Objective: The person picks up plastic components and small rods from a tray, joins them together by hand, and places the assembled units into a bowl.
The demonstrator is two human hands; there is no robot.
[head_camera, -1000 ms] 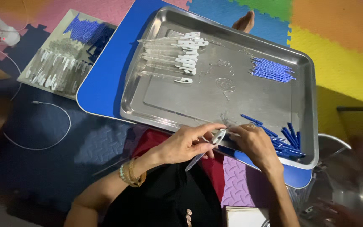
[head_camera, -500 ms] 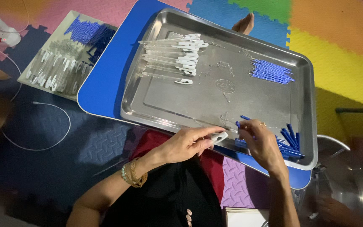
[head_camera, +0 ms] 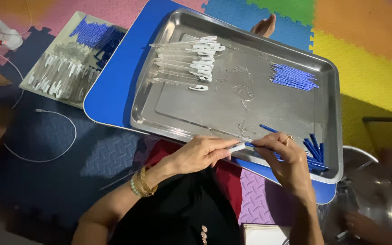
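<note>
At six o'clock on the steel tray's (head_camera: 169,119) rim, a slim white pen barrel (head_camera: 237,147) meets a thin blue refill (head_camera: 255,145). Left hand (head_camera: 200,154) pinches the barrel; right hand (head_camera: 284,159) pinches the refill. Glossy clear-and-white pens (head_camera: 187,63) lie at eleven o'clock, loose blue refills (head_camera: 292,77) at two.

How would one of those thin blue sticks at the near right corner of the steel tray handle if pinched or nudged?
The blue sticks look thin and straight, so probably light and fairly stiff. Being slender on a smooth steel tray, they would likely slide or roll when nudged. The right hand pinches one with its fingers, which suggests a fine fingertip grip suits them.
</note>
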